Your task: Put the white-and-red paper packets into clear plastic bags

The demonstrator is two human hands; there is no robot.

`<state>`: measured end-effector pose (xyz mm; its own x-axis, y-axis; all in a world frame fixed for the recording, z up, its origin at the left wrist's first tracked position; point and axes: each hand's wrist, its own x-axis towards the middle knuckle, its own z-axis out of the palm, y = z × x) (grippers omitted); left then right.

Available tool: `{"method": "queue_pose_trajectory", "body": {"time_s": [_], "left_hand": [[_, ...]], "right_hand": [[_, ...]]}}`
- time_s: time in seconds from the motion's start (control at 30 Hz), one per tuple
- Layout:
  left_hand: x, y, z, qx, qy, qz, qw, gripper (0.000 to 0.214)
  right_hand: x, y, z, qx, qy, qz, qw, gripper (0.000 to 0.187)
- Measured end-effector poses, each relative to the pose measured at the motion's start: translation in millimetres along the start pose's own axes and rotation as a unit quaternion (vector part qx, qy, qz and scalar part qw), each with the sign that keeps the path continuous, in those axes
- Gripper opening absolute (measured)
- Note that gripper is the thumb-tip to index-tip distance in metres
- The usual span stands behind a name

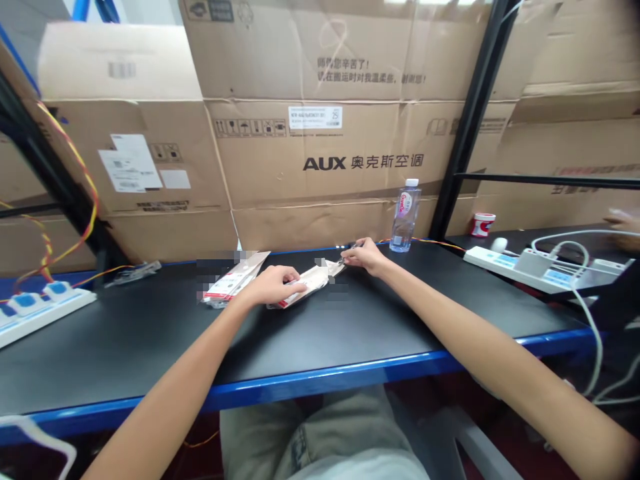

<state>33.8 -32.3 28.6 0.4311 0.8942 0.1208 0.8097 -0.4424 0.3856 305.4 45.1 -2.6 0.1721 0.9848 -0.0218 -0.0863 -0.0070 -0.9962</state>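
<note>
My left hand (275, 285) is closed on the near left end of a flat white packet (313, 277) with a red edge, its thumb on top. At the packet's far right end is my right hand (366, 257), its fingers pinched round a small dark, shiny thing (344, 259) too small to make out. That thing appears to touch the packet's tip, though the contact is blurred. Left of my left hand lies a stack of similar white packets (235, 280) with red edges and clear wrapping. Part of the held packet is hidden under my left fingers.
A clear water bottle (405, 217) stands at the table's back right. White power strips lie at the left (45, 310) and right (540, 270), with cables. A large cardboard sheet (270, 173) backs the black table (320, 347). Another person's hand (625, 230) shows at far right.
</note>
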Motion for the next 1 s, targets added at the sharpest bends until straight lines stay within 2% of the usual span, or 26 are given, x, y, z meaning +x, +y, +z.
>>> {"method": "queue_pose_trajectory", "body": {"time_s": [0.17,0.3,0.43,0.53,0.73,0.9,1.0], "left_hand": [[1.2,5.4,5.2,0.007,0.039,-0.022,0.999,0.04],[1.6,7.1,9.6,0.022,0.075,-0.017,0.997,0.041],[2.2,5.7,11.7,0.023,0.109,-0.005,0.994,0.041],[2.1,5.5,11.6,0.02,0.101,-0.006,0.995,0.041],[1.5,6.1,10.3,0.015,0.108,-0.007,0.994,0.038],[0.0,8.9,9.0,0.009,0.114,0.001,0.993,0.035],[-2.2,13.0,8.2,0.003,0.113,0.024,0.993,0.034]], "right_hand": [[-4.2,2.3,6.1,0.03,0.006,-0.021,0.999,0.067],[-16.3,2.0,17.3,0.055,-0.048,-0.034,0.997,0.057],[-28.1,-0.3,23.2,-0.012,-0.126,-0.069,0.99,0.041],[-27.7,1.0,19.9,-0.091,-0.133,-0.111,0.981,0.039],[-16.2,7.7,6.9,-0.263,-0.126,-0.196,0.936,0.029],[-15.0,6.1,3.7,-0.355,-0.122,-0.297,0.878,0.024],[-13.8,4.8,3.2,-0.357,-0.107,-0.308,0.875,0.026]]}}
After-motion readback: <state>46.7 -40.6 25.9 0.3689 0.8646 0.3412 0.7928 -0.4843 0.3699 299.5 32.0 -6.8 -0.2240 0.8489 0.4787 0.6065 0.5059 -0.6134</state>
